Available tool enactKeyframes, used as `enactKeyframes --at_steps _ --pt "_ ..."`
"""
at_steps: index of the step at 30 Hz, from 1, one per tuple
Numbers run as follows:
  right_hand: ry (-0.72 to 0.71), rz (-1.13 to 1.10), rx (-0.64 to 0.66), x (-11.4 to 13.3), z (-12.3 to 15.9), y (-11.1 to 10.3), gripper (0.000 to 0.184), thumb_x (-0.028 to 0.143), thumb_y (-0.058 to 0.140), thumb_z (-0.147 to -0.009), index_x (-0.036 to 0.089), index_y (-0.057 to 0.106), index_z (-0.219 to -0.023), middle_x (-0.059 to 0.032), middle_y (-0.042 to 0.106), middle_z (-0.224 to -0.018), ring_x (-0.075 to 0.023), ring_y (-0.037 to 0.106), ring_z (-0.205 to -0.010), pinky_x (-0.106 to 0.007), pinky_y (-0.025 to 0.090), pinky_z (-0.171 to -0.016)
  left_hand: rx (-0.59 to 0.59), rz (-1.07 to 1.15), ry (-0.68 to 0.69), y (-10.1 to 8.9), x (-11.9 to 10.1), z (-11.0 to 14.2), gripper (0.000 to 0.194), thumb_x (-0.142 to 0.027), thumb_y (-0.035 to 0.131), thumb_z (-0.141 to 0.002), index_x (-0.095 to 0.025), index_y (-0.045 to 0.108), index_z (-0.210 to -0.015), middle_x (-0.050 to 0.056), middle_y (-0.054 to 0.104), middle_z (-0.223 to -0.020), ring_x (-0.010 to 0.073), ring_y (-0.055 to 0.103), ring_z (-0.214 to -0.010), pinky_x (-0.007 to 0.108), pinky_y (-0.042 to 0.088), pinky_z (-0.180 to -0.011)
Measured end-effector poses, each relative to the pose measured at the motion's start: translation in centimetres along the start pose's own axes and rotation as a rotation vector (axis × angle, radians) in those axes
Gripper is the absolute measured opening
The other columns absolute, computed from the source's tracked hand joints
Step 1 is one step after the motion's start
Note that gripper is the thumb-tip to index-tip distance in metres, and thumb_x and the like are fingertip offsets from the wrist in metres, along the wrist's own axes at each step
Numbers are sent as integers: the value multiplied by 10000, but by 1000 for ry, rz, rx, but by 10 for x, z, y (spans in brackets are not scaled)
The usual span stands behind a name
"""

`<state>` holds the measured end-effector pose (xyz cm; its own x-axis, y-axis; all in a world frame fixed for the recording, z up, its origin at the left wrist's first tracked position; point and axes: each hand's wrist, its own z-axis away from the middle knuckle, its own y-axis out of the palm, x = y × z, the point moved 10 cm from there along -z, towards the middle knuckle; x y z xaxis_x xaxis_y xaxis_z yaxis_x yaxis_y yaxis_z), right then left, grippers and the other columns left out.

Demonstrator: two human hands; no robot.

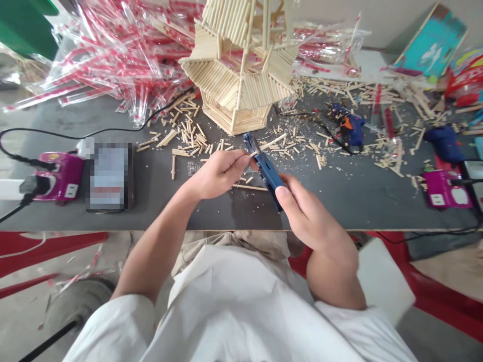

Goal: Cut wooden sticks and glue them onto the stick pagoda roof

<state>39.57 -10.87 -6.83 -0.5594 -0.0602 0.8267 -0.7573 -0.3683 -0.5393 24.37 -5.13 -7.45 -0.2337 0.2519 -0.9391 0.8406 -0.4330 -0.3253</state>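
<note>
Pinched in the fingers of my left hand (221, 173) is a thin wooden stick (273, 143), which points up and to the right. My right hand (309, 211) is wrapped round the blue handles of a cutter (268, 173), whose head lies across the stick close to my left fingertips. Whether the blades touch the stick I cannot tell. Just beyond the cutter stands a tiered model (241, 85) built of wooden sticks. Short cut stick pieces (190, 133) lie scattered on the dark table around my hands, and a longer stick (249, 187) rests below them.
Red-and-clear plastic wrappers (124, 55) heap up at the back left. A phone (109, 176) and a purple power socket (58, 173) lie on the left. To the right are a blue glue gun (352, 128), another purple socket (447, 188) and cords. The table edge is near my body.
</note>
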Motion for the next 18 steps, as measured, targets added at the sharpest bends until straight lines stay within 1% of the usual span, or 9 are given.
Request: enactKeyframes --at_steps 7,12,18 --pt "12 56 17 0 -1 2 477 541 334 -1071 243 529 -1389 -93 655 -1327 -250 595 -1261 -398 440 -1082 4 -41 -20 -1 -1 0 388 -349 416 -1077 -109 719 -1043 -42 396 -583 88 357 -523 220 319 -514" --pt "-6 76 16 4 -2 3 457 511 335 -1077 238 527 -1390 -86 659 -1294 -232 605 -1223 -380 439 -1074 2 -64 -2 -3 -6 -1 370 -320 427 -1067 -98 721 -1028 -38 414 -590 86 367 -533 219 323 -524" --pt "-23 114 9 7 0 2 433 487 337 -1082 241 533 -1378 -77 664 -1295 -216 609 -1229 -354 460 -1020 8 -82 -30 -3 -3 1 373 -320 421 -1063 -98 720 -1030 -33 432 -598 90 381 -538 215 337 -527"
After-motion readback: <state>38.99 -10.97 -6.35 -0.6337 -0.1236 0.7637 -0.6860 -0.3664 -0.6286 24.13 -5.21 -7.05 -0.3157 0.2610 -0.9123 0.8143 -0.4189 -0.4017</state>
